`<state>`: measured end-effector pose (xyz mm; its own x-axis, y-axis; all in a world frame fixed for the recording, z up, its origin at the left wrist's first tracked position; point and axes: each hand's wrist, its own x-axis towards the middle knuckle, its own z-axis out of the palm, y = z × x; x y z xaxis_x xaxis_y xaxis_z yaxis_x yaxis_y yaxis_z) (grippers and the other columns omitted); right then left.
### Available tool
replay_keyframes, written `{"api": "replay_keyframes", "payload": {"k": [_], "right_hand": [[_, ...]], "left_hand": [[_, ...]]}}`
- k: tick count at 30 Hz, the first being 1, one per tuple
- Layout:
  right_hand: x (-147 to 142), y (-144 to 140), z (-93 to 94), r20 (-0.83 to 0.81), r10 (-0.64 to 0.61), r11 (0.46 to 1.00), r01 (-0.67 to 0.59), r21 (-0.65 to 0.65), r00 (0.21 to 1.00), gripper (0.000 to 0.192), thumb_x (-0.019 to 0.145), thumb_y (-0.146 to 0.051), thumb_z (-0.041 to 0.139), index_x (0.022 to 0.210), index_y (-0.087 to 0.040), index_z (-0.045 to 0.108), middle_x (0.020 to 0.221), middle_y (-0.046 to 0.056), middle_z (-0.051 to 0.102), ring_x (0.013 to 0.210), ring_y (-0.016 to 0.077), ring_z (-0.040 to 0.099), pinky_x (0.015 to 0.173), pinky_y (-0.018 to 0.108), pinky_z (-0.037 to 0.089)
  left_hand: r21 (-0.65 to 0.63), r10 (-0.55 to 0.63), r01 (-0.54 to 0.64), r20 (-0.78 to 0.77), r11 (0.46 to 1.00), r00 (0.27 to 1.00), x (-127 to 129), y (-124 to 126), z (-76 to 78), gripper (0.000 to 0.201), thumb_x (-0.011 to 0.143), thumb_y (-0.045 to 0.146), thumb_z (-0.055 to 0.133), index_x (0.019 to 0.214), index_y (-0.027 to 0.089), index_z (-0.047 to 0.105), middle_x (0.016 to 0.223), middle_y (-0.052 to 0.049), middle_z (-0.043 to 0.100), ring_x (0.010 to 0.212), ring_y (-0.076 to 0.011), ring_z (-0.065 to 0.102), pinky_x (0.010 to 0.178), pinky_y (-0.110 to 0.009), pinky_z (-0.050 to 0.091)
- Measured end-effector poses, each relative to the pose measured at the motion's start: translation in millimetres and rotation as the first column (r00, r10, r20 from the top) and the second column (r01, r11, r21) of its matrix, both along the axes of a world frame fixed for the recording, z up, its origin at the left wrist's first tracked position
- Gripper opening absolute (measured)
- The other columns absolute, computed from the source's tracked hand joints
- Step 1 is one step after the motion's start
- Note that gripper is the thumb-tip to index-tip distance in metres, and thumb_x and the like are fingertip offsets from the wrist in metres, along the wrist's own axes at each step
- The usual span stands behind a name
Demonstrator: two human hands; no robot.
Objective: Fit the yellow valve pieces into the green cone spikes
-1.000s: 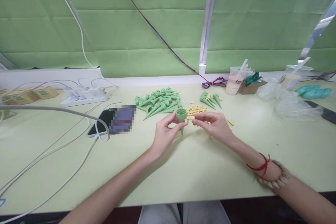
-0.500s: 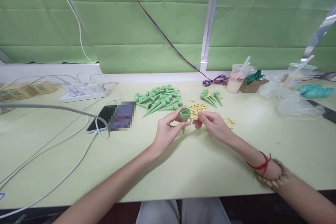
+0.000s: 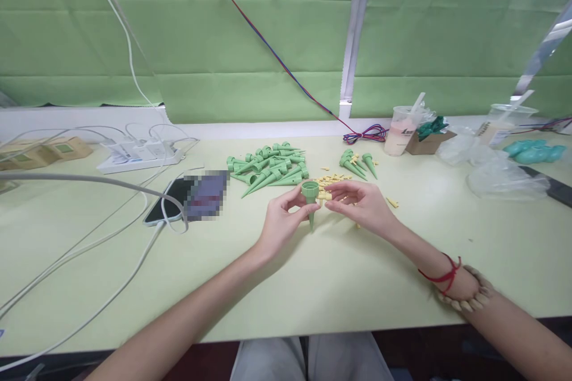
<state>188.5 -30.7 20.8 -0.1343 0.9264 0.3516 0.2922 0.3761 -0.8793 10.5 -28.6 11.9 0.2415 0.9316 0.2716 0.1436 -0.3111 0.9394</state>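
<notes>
Bench: pale green bench (image 3: pixel 313 286), green fabric backdrop behind.
Clutter: phone (image 3: pixel 179 202) w/ white cables at left; 2 drink cups far right.
Left hand (image 3: pixel 281 223): grip pinched round green cone spike (image 3: pixel 310 199), held upright, open end up, above bench centre.
Right hand (image 3: pixel 364 205): fingertips pinch small yellow piece (image 3: pixel 325 196) just beside spike's rim.
Stock: pile of green spikes (image 3: pixel 268 169) and yellow pieces (image 3: pixel 333 180) just behind hands.

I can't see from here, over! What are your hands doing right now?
Left hand grips green cone spike upright. Right hand pinches small yellow piece against spike's side. Yellow bits lie behind; nothing blocking.
</notes>
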Motion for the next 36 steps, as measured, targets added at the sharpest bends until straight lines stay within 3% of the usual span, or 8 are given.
{"api": "replay_keyframes", "payload": {"k": [7,12,14,18,21,26,29,36], "right_hand": [[-0.3,-1.7,-2.0,-0.003,0.08,0.994,-0.08,-0.078,0.997,0.038,0.077,-0.048,0.054,0.062,-0.015,0.066,0.057,0.003,0.065,0.053,0.0134,0.063,0.055,0.025,0.054],[-0.3,0.4,-4.7,-0.026,0.025,0.999,-0.024,0.024,0.999,0.031,0.066,-0.039,0.069,0.088,-0.018,0.068,0.079,0.005,0.069,0.068,0.0167,0.066,0.064,0.028,0.056],[-1.8,0.0,-6.0,-0.037,0.009,0.999,-0.008,0.034,0.999,0.027,0.064,-0.037,0.07,0.083,-0.018,0.069,0.082,0.006,0.07,0.069,0.0179,0.066,0.064,0.029,0.056],[-4.4,-3.2,-4.4,-0.037,0.039,0.998,-0.041,-0.041,0.999,0.026,0.07,-0.041,0.064,0.073,-0.016,0.068,0.065,0.005,0.069,0.059,0.0172,0.066,0.059,0.028,0.056],[-4.0,-4.5,-0.5,0.006,0.066,0.995,-0.065,-0.071,0.998,0.03,0.074,-0.044,0.058,0.068,-0.016,0.068,0.06,0.004,0.067,0.056,0.0156,0.065,0.058,0.027,0.055],[-1.7,-1.9,-1.2,0.018,-0.038,0.99,0.035,0.136,0.999,0.023,0.068,-0.034,0.068,0.085,-0.018,0.07,0.08,0.004,0.07,0.069,0.0164,0.066,0.063,0.027,0.055],[-1.1,-0.6,-4.6,0.028,-0.07,0.964,0.06,0.26,0.997,0.011,0.072,-0.027,0.065,0.076,-0.019,0.07,0.078,0.004,0.07,0.069,0.0154,0.065,0.062,0.026,0.055],[3.4,0.6,-1.1,0.165,-0.058,0.883,-0.027,0.468,0.985,0.009,0.071,-0.022,0.067,0.077,-0.016,0.069,0.074,0.005,0.07,0.062,0.0132,0.064,0.06,0.023,0.054]], "left_hand": [[0.043,0.031,-0.03,-0.018,0.999,0.999,-0.5,-1.0,2.7,0.035,0.068,0.033,0.064,0.098,0.016,0.065,0.076,-0.003,0.059,0.079,-0.0176,0.054,0.069,-0.027,0.047],[0.032,0.016,-0.016,0.0,0.999,1.0,-0.7,0.9,0.1,0.039,0.069,0.034,0.063,0.105,0.017,0.062,0.072,-0.001,0.058,0.071,-0.0148,0.054,0.062,-0.025,0.047],[0.034,0.015,-0.014,-0.009,0.999,1.0,-0.7,0.2,-0.4,0.042,0.069,0.034,0.063,0.108,0.019,0.061,0.072,-0.001,0.06,0.071,-0.0148,0.055,0.063,-0.024,0.047],[0.09,0.04,-0.037,-0.028,0.995,0.999,-0.8,-2.3,2.4,0.031,0.068,0.033,0.065,0.095,0.018,0.066,0.091,-0.004,0.064,0.078,-0.016,0.057,0.067,-0.025,0.048],[0.054,0.027,-0.026,-0.005,0.998,1.0,-0.5,-2.0,5.5,0.033,0.067,0.033,0.066,0.096,0.018,0.065,0.083,-0.003,0.062,0.076,-0.0157,0.057,0.063,-0.025,0.049],[-0.125,0.021,-0.01,0.086,0.992,0.996,0.1,-0.3,7.9,0.03,0.064,0.04,0.067,0.081,0.015,0.062,0.068,0.0,0.056,0.066,-0.0141,0.058,0.058,-0.027,0.053],[-0.147,-0.012,0.023,0.073,0.989,0.997,0.0,-1.2,6.7,0.032,0.063,0.04,0.067,0.084,0.016,0.062,0.07,0.0,0.056,0.068,-0.0143,0.058,0.059,-0.027,0.054],[-0.249,-0.051,0.077,0.11,0.965,0.993,1.6,-5.0,6.7,0.028,0.065,0.039,0.067,0.081,0.016,0.061,0.07,0.001,0.054,0.069,-0.0133,0.059,0.059,-0.024,0.054]]}}
